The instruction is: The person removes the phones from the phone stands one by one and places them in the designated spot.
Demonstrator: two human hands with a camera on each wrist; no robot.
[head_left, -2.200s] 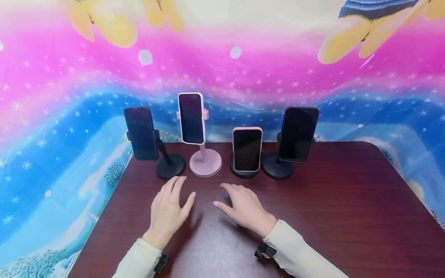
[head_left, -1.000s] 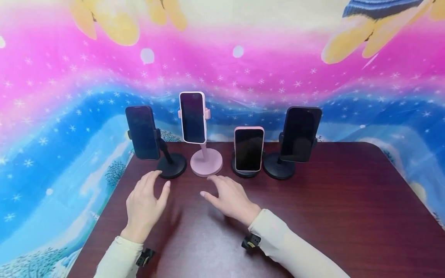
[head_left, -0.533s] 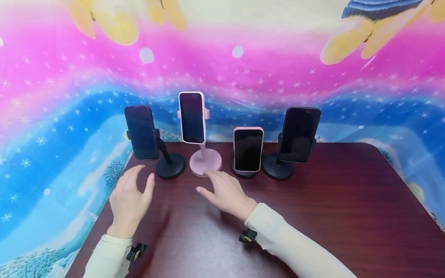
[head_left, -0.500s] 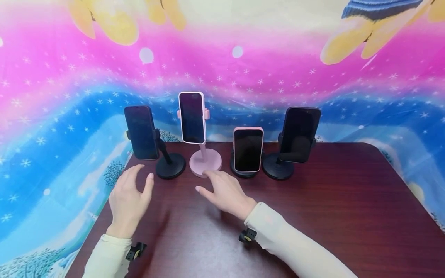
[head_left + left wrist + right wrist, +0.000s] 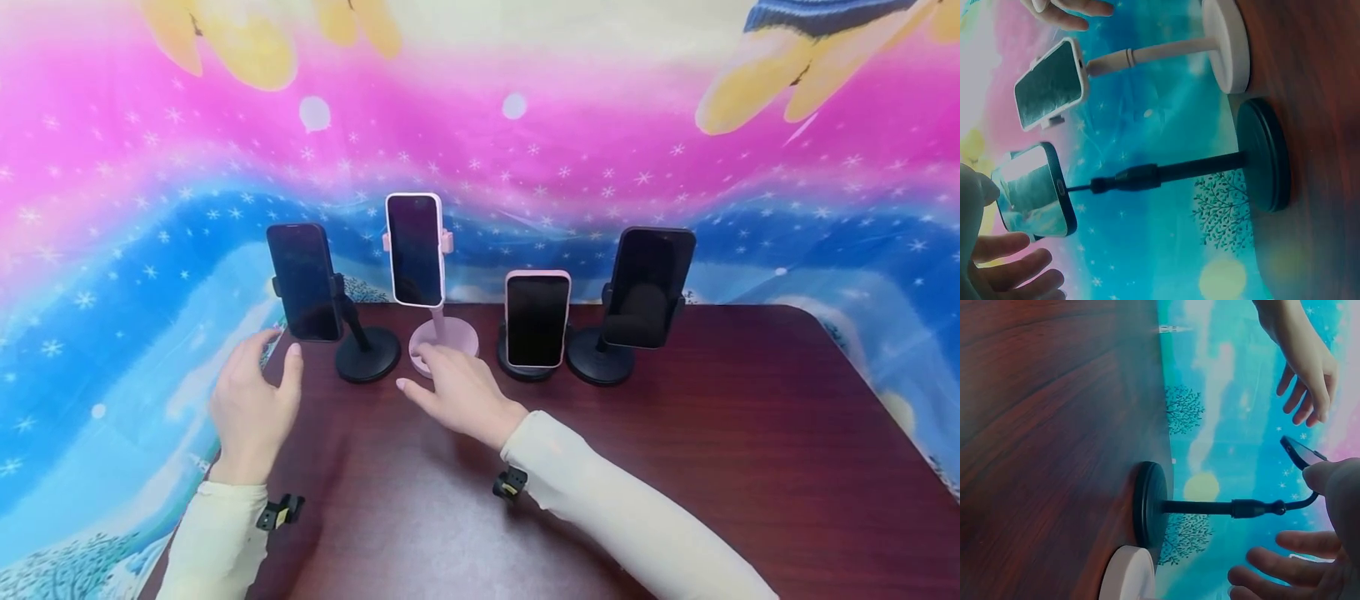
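My left hand [image 5: 255, 408] hovers just in front of and left of a black smartphone [image 5: 303, 283] on a black phone stand [image 5: 369, 357]. Its fingers and thumb are spread apart, and nothing lies between them. In the left wrist view that phone [image 5: 1032, 194] appears beside the fingers [image 5: 1013, 269]; whether they touch is unclear. My right hand [image 5: 465, 392], also holding nothing, partly covers the round base of a pink phone stand [image 5: 459, 333] in the head view. A white-cased smartphone [image 5: 415, 250] is clamped upright on the pink stand.
A pink-cased smartphone [image 5: 537, 321] sits low on a black stand right of the pink one. Beside it a larger black smartphone [image 5: 651, 283] is held by another black stand [image 5: 600, 358]. All stand along the back of a dark wooden table [image 5: 735, 433], before a patterned cloth [image 5: 585, 167].
Both hands have moved left and farther forward, the left one toward the leftmost phone, the right one from the table's middle to the pink base. The phones and stands have stayed put.
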